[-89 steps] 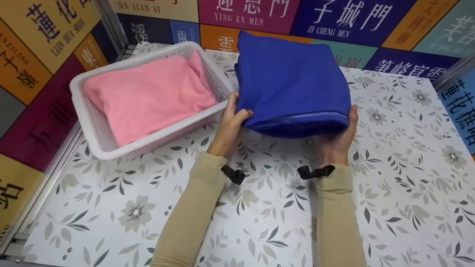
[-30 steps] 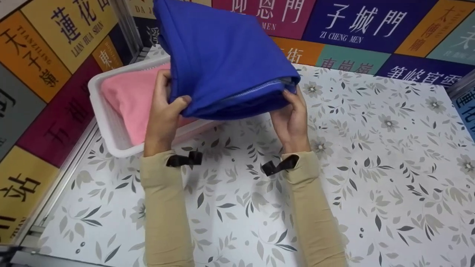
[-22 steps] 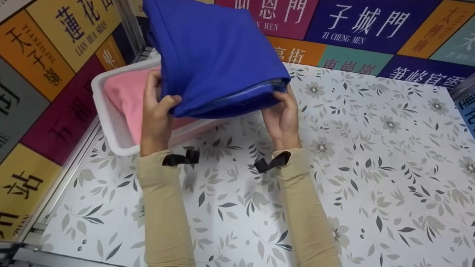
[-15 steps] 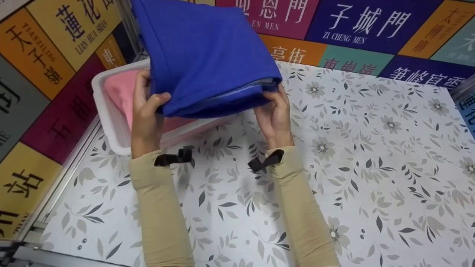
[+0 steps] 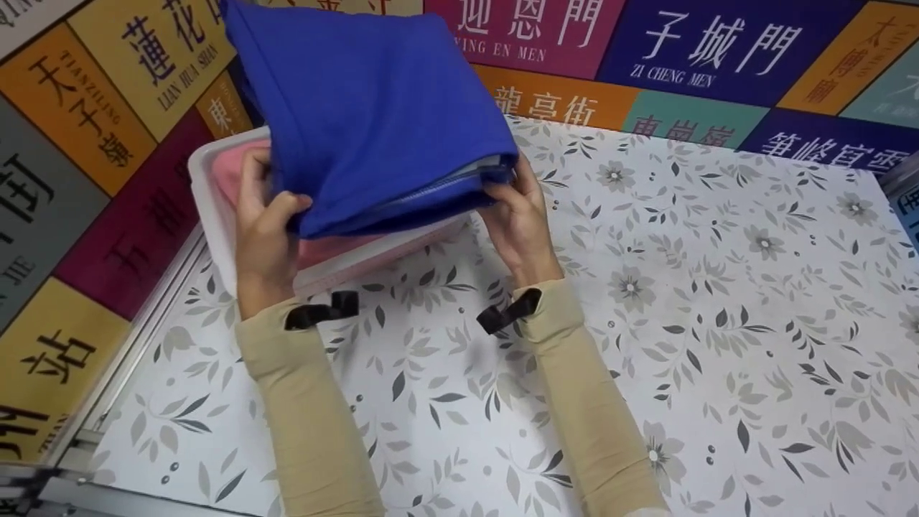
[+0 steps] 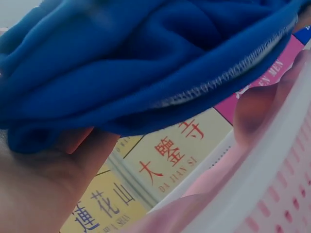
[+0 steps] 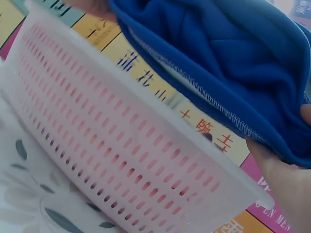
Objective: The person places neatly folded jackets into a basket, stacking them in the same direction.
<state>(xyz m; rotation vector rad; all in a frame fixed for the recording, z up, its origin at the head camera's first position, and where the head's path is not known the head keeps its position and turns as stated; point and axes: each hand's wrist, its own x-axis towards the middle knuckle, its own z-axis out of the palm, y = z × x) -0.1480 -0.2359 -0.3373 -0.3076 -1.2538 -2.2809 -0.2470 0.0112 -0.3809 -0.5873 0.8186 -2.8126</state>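
A folded blue garment [image 5: 380, 115] with a stitched hem is held up over the white basket [image 5: 210, 215], hiding most of it. My left hand [image 5: 266, 244] grips its left corner, thumb on top and fingers underneath. At the lower right corner, my right hand [image 5: 522, 222] pinches the edge between thumb and fingers. Pink folded fabric [image 5: 228, 172] lies inside the basket, mostly covered in the head view. In the right wrist view, the garment [image 7: 243, 58] hangs above the rim of the slotted basket [image 7: 116, 136].
A white table cover [image 5: 718, 345] with grey leaves and flowers lies under everything. Colourful lettered panels [image 5: 703, 50] rise along the back and the left side. A metal frame rail [image 5: 129, 352] runs down the left table edge.
Both hands have carried the blue garment from right of the basket leftward until it is over the basket. The pink fabric, fully visible before, is now mostly hidden.
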